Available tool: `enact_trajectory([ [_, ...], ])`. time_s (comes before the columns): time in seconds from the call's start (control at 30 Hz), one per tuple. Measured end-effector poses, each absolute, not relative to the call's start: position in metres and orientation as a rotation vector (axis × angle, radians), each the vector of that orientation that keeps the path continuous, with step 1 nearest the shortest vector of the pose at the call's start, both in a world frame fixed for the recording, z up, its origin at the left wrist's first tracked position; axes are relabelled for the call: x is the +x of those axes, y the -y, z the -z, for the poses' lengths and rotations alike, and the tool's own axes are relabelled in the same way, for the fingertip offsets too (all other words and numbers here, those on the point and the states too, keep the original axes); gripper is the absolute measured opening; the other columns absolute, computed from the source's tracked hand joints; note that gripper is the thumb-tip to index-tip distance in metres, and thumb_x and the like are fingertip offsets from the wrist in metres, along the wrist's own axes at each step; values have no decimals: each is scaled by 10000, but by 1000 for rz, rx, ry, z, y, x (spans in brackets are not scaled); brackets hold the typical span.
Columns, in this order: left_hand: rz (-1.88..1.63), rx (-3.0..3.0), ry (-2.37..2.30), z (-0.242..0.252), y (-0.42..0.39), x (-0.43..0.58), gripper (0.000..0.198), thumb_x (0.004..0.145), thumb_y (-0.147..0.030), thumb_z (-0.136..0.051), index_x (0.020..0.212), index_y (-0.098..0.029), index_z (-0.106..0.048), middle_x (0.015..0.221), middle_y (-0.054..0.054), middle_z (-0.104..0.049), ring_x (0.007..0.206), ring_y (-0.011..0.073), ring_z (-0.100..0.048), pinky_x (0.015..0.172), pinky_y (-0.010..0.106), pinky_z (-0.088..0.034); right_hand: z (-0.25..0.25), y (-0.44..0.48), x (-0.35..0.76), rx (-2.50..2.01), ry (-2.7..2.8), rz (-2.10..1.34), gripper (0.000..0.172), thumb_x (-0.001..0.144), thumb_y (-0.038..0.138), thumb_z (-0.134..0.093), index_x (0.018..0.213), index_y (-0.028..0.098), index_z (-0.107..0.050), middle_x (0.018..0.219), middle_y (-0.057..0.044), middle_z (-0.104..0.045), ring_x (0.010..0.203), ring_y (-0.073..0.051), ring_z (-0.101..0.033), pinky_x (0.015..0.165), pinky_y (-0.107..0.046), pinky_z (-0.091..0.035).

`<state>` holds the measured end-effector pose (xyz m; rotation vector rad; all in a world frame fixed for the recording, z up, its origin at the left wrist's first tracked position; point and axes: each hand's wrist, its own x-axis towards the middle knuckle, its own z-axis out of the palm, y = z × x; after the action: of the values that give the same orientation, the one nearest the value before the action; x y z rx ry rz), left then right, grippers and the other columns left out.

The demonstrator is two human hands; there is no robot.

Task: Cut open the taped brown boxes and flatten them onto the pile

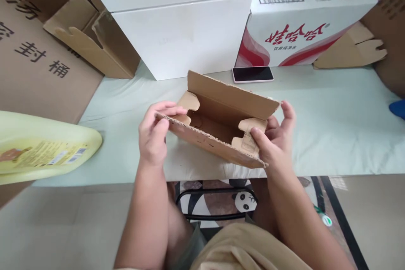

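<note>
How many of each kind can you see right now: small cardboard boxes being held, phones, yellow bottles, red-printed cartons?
small cardboard box: 1
phone: 1
yellow bottle: 1
red-printed carton: 1
Total: 4

The light is bright and soft, with no hard glare. The white boxes [183, 29] look pale and washed out, and you can see almost no detail on them. Shadows are faint. A thin grey one lies on the tabletop [332, 126] under the cardboard box [218, 128], and the inside of that box is darker. The phone [252, 74] screen is black with a weak shine. The middle is sharp. At the left edge the yellow bottle [38, 147] looks stretched and a bit blurry.
</note>
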<state>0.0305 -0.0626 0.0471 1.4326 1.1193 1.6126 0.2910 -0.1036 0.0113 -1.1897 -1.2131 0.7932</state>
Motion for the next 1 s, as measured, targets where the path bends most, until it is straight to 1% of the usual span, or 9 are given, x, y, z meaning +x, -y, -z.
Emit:
enact_trajectory([
  [0.07, -1610, 1501, -1173, -37, 64, 26, 357, 927, -506, -713, 1138, -219, -728, 965, 76, -823, 938, 260, -796, 884, 405, -645, -10, 103, 289, -1143, 1146, -900, 552, 988, 383, -678, 1479, 405, -426, 1231, -41, -719, 995, -205, -742, 860, -373, -635],
  [0.13, -1646, 1557, -1218, -27, 62, 22, 352, 933, -488, -737, 1175, -233, -718, 1032, 72, -816, 964, 244, -793, 865, 374, -650, -9, 102, 288, -1109, 1142, -904, 286, 996, 364, -682, 1274, 355, -613, 1176, -23, -734, 1086, -205, -719, 970, -386, -599],
  [0.2, -1675, 1623, -1238, -19, 57, 20, 379, 921, -460, -775, 1241, -266, -713, 1198, 71, -797, 1096, 244, -775, 952, 369, -638, -8, 101, 289, -1063, 1186, -867, 117, 1005, 349, -671, 1119, 328, -687, 1215, -25, -725, 1213, -215, -675, 1077, -408, -541],
  [0.27, -1663, 1704, -1220, -13, 53, 18, 427, 932, -439, -773, 1330, -308, -696, 1369, 65, -746, 1260, 258, -723, 1084, 395, -596, -7, 100, 290, -1047, 1231, -838, 79, 1002, 350, -657, 1056, 319, -707, 1246, -36, -703, 1279, -236, -636, 1124, -438, -499],
  [0.4, -1581, 1834, -1175, -14, 48, 15, 394, 1002, -383, -686, 1395, -348, -694, 1512, 36, -674, 1440, 269, -613, 1230, 444, -505, -5, 96, 292, -1065, 1277, -884, 185, 961, 439, -596, 1007, 302, -713, 1278, -67, -649, 1320, -306, -592, 1121, -510, -482],
  [0.53, -1497, 1881, -1290, -24, 53, 14, 278, 1034, -372, -617, 1240, -305, -792, 1410, 26, -741, 1365, 266, -667, 1225, 479, -513, -4, 93, 291, -1045, 1354, -912, 446, 941, 674, -497, 998, 278, -696, 1308, -100, -605, 1334, -360, -563, 1116, -563, -474],
  [0.73, -1546, 1921, -1345, -30, 60, 14, 221, 1005, -296, -650, 1127, -271, -832, 1292, 41, -794, 1215, 242, -744, 1089, 422, -608, -10, 95, 287, -1070, 1496, -844, 313, 970, 582, -624, 1072, 287, -646, 1321, -97, -580, 1355, -337, -540, 1162, -560, -436],
  [0.83, -1586, 1887, -1372, -24, 60, 12, 220, 981, -279, -655, 1094, -281, -845, 1266, 33, -802, 1194, 243, -749, 1083, 428, -607, -9, 98, 286, -1015, 1507, -845, 343, 984, 577, -613, 1209, 318, -597, 1350, -92, -570, 1371, -322, -534, 1164, -546, -458],
  [1.0, -1759, 1547, -1377, -16, 50, 5, 252, 856, -195, -641, 993, -235, -849, 1212, 43, -807, 1208, 249, -724, 1148, 442, -549, 2, 99, 290, -1022, 1353, -947, 568, 1005, 690, -514, 1474, 385, -420, 1532, -74, -552, 1454, -291, -531, 1236, -548, -425],
])
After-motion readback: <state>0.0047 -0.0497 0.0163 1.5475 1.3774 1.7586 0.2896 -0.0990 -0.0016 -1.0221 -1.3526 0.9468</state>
